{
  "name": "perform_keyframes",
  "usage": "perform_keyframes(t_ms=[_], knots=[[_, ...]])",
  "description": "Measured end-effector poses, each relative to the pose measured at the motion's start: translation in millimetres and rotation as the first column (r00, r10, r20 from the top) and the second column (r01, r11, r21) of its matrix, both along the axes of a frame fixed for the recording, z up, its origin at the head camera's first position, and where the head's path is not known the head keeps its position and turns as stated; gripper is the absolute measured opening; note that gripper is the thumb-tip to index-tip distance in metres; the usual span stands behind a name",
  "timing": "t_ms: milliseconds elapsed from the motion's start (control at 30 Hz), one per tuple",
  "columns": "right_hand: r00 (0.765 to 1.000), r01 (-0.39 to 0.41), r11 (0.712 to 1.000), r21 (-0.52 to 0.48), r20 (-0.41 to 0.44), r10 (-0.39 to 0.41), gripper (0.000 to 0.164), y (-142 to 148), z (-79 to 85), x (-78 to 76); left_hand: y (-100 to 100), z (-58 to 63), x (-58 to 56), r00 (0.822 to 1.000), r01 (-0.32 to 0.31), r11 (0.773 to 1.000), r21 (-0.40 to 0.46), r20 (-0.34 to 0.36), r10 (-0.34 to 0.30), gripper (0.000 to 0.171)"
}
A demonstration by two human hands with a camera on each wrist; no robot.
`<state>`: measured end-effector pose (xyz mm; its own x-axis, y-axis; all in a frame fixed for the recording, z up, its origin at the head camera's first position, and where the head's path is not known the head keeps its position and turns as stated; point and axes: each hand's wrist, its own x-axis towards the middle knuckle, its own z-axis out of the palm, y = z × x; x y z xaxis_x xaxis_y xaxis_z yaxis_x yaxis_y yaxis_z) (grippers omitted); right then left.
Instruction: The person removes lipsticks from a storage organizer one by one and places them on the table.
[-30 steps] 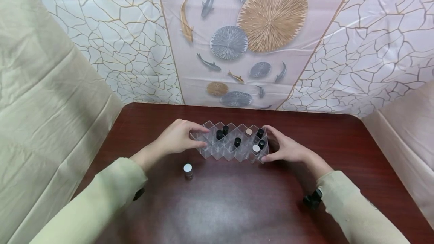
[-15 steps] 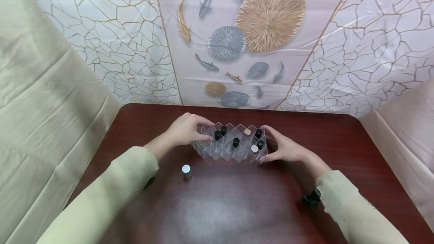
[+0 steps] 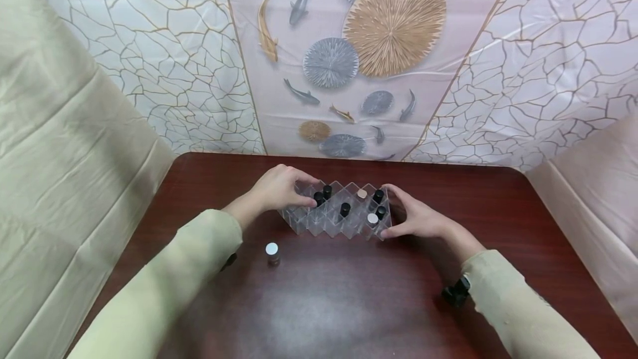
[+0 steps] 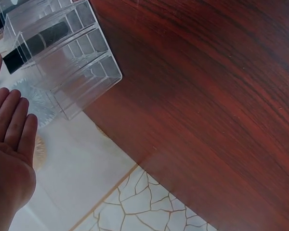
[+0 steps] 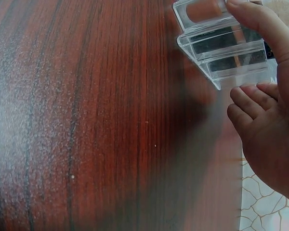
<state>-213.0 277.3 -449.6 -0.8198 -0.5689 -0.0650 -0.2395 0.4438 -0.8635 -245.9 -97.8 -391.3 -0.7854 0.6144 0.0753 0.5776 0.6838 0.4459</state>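
Note:
A clear plastic lipstick holder (image 3: 326, 226) with diamond-shaped slots lies across the middle of the table. My left hand (image 3: 277, 188) reaches over its left end, fingers fairly straight and thumb and index spread. The thumb tip is right at a black-capped lipstick (image 4: 13, 60), which stands in a slot beside another black-capped lipstick (image 3: 327, 191). At the opposite end my right hand (image 3: 420, 216) grips the holder, thumb on the front corner and index finger at the back corner. A white-capped lipstick (image 3: 372, 219) and several others fill slots near that hand.
A tube with a whitish cap (image 3: 272, 252) stands on the dark red table (image 3: 319, 303), in front and left of the holder. Patterned cloth (image 3: 329, 104) hangs behind the table, and pale cloth (image 3: 75, 126) borders the left side.
My left hand has moved right and slightly away over the holder, bringing its thumb up to the black-capped lipstick. My right hand keeps its grip. The whole view has shifted slightly.

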Motion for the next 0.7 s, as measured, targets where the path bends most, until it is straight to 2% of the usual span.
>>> perform_keyframes(t_ms=[200,500,700], knots=[[1.000,0.008,1.000,-0.004,0.011,-0.008,0.105,-0.8,0.3,0.2,3.2,-3.8,-3.4,1.000,0.007,1.000,-0.020,-0.004,-0.008,0.044],[1.000,0.023,1.000,0.019,0.011,-0.023,0.109,-1.0,0.9,0.8,3.9,-9.1,-6.5,0.999,-0.014,0.999,-0.029,-0.031,0.013,0.037],[1.000,0.028,0.999,0.035,0.002,-0.029,0.110,-1.0,0.2,0.6,6.4,-11.0,-7.1,1.000,0.006,1.000,-0.015,-0.030,-0.007,0.034]])
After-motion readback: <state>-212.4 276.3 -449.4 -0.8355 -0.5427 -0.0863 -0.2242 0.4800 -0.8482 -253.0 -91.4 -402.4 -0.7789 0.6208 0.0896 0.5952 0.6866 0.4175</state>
